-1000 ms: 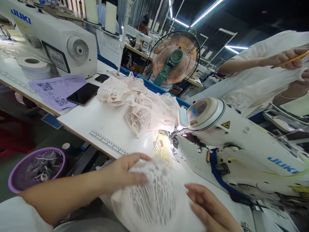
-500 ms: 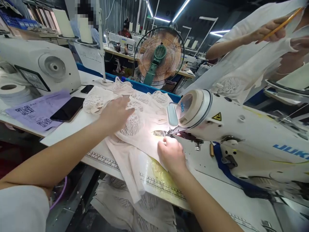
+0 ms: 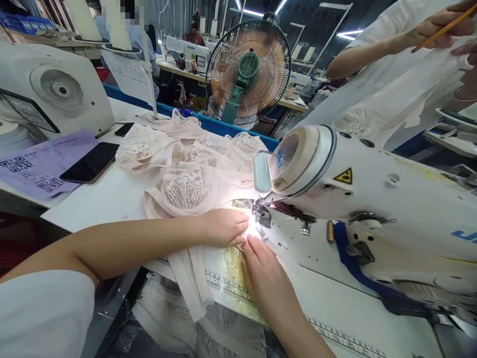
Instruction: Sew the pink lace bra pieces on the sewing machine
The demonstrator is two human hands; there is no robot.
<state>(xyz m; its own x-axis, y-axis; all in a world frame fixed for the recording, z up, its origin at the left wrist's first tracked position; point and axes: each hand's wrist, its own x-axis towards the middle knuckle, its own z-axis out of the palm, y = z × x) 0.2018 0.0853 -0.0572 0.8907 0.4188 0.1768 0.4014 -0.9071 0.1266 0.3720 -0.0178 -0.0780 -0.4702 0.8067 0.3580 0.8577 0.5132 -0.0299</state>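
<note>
A pale lace bra [image 3: 188, 189] lies partly under the presser foot of a white sewing machine [image 3: 305, 159], its strap and band hanging over the table's front edge. My left hand [image 3: 225, 227] rests on its lit fabric just before the needle area, fingers pressed together and closed on the cloth. Close against those fingertips, my right hand [image 3: 270, 276] pinches the fabric edge with thumb and fingers. The hands cover the exact grip. Beyond them are more lace bra pieces [image 3: 145, 144] in a heap.
To the left lie a black phone [image 3: 89, 162] and a purple printed sheet [image 3: 48, 164]. A second machine [image 3: 55, 89] stands behind them. A large fan [image 3: 248, 69] is at the back. At upper right, another person's hand [image 3: 443, 27] holds a pencil. More lace pieces [image 3: 164, 308] hang below the table.
My left hand has moved from the lace heap rightward and nearer, to beside my right hand. My right hand has loosened from a fist and shifted slightly nearer. The view has turned slightly.
</note>
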